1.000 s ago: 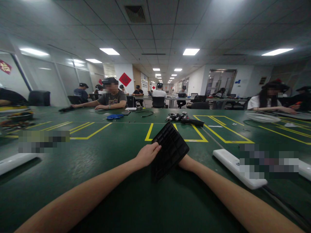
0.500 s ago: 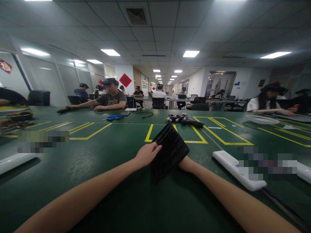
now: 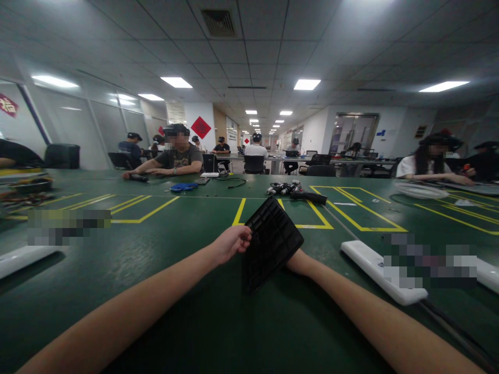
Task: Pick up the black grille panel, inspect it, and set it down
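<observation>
A black tray (image 3: pixel 273 246), divided into small compartments, is held tilted above the green table, its inner side facing me. My right hand (image 3: pixel 299 261) grips it from behind on the right; the tray hides those fingers. At the tray's left edge is my left hand (image 3: pixel 233 244), its fingers curled in together. Whether anything small is between them is too small to tell. What lies in the compartments is too dark to make out.
Yellow tape outlines mark the green table (image 3: pixel 175 322). Beyond the tray lies a bundle of dark cables and metal parts (image 3: pixel 284 188). A white power strip (image 3: pixel 384 272) is on the right, blue items (image 3: pixel 184 187) farther left. People sit across the table and beyond.
My left hand has drawn slightly left from the tray's face, and its fingers have curled in. The tray and my right hand have hardly moved. A person's hand across the table has moved right.
</observation>
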A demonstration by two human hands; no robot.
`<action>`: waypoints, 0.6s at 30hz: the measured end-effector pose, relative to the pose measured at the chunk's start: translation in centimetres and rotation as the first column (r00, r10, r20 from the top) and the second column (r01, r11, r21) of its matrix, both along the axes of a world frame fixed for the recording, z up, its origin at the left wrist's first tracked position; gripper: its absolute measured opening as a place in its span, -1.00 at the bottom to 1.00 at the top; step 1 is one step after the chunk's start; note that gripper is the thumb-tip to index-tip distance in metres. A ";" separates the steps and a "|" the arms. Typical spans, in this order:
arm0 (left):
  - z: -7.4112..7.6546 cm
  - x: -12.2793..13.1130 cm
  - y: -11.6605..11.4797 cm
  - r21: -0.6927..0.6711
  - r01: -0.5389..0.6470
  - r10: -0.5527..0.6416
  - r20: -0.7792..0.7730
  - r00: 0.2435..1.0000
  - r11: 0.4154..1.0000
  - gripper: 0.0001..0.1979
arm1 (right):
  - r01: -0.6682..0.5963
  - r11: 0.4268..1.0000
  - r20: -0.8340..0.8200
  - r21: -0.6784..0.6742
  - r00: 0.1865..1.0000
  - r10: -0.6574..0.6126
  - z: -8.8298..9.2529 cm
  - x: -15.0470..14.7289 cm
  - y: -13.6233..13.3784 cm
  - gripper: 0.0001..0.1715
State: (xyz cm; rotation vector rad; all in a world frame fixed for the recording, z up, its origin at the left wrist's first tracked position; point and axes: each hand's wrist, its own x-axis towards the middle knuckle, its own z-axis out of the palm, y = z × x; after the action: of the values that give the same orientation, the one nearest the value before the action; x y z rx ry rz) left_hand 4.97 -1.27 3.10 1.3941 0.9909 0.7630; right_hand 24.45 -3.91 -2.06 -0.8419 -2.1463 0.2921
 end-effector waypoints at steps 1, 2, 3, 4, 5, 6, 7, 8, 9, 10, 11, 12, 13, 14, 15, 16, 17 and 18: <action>0.0 -0.2 0.0 0.032 0.053 -0.051 -0.057 0.997 0.998 -0.80 | 0.002 1.000 -0.014 -0.011 1.000 -0.002 0.1 0.0 0.0 -0.52; 0.0 -0.3 0.1 0.097 0.110 -0.096 -0.140 0.985 0.989 -0.72 | 0.002 1.000 -0.022 -0.021 1.000 -0.003 0.1 0.0 -0.1 -0.52; -0.1 -0.5 0.1 0.177 0.167 -0.124 -0.229 0.965 0.970 -0.63 | 0.001 1.000 -0.023 -0.028 1.000 -0.002 0.2 0.0 -0.1 -0.51; -0.2 -0.6 0.1 0.258 0.218 -0.133 -0.310 0.941 0.941 -0.55 | -0.003 0.999 -0.019 -0.033 1.000 0.003 0.3 -0.1 -0.2 -0.51; -0.4 -0.7 0.1 0.328 0.260 -0.126 -0.377 0.917 0.908 -0.51 | -0.008 0.999 -0.014 -0.032 1.000 0.008 0.4 -0.1 -0.3 -0.51; -0.5 -0.7 0.1 0.390 0.289 -0.104 -0.431 0.896 0.874 -0.51 | -0.011 1.000 -0.012 -0.027 1.000 0.011 0.4 -0.2 -0.3 -0.52; -0.7 -0.7 0.1 0.450 0.305 -0.064 -0.475 0.878 0.839 -0.53 | -0.012 1.000 -0.014 -0.022 1.000 0.012 0.4 -0.2 -0.3 -0.53; -0.9 -0.6 0.1 0.509 0.312 -0.007 -0.514 0.858 0.803 -0.56 | -0.014 1.000 -0.014 -0.021 1.000 0.014 0.4 -0.3 -0.3 -0.54; -1.0 -0.5 0.1 0.562 0.316 0.056 -0.547 0.836 0.764 -0.59 | -0.022 0.999 -0.010 -0.024 1.000 0.022 0.4 -0.4 -0.3 -0.56; -1.1 -0.4 0.2 0.608 0.319 0.119 -0.569 0.813 0.728 -0.62 | -0.032 0.999 -0.003 -0.031 0.999 0.032 0.4 -0.4 -0.1 -0.57; -1.1 -0.4 0.4 0.642 0.317 0.174 -0.581 0.795 0.698 -0.64 | -0.040 0.999 0.004 -0.037 0.999 0.040 0.4 -0.3 0.1 -0.59; -1.1 -0.5 0.7 0.667 0.309 0.217 -0.583 0.783 0.678 -0.66 | -0.038 0.998 0.008 -0.040 0.999 0.038 0.3 -0.1 0.4 -0.61; -0.9 -0.7 1.2 0.681 0.292 0.251 -0.580 0.775 0.672 -0.67 | -0.017 0.999 0.014 -0.039 1.000 0.018 0.3 0.2 0.8 -0.61; -0.6 -1.2 1.8 0.689 0.266 0.288 -0.577 0.764 0.674 -0.67 | 0.033 0.999 0.026 -0.039 0.999 -0.032 0.4 0.8 1.2 -0.60; -0.2 -2.0 2.6 0.696 0.229 0.341 -0.577 0.742 0.681 -0.67 | 0.112 0.993 0.045 -0.041 0.993 -0.110 0.5 1.5 1.6 -0.58; 0.3 -3.1 3.5 0.701 0.181 0.408 -0.583 0.703 0.690 -0.65 | 0.219 0.975 0.083 -0.046 0.973 -0.215 0.6 2.4 2.1 -0.55; 0.8 -4.4 4.5 0.699 0.132 0.481 -0.603 0.636 0.703 -0.64 | 0.353 0.934 0.137 -0.056 0.929 -0.343 0.8 3.4 2.5 -0.52; 1.2 -6.1 5.5 0.693 0.066 0.557 -0.629 0.542 0.718 -0.63 | 0.480 0.876 0.182 -0.053 0.867 -0.464 1.0 4.5 2.8 -0.52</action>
State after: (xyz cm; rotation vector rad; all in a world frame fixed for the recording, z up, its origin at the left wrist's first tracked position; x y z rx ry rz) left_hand -1.10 4.25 4.33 2.3812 1.8246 0.7068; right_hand 28.96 -1.10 -1.07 -1.4582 -2.0009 0.0726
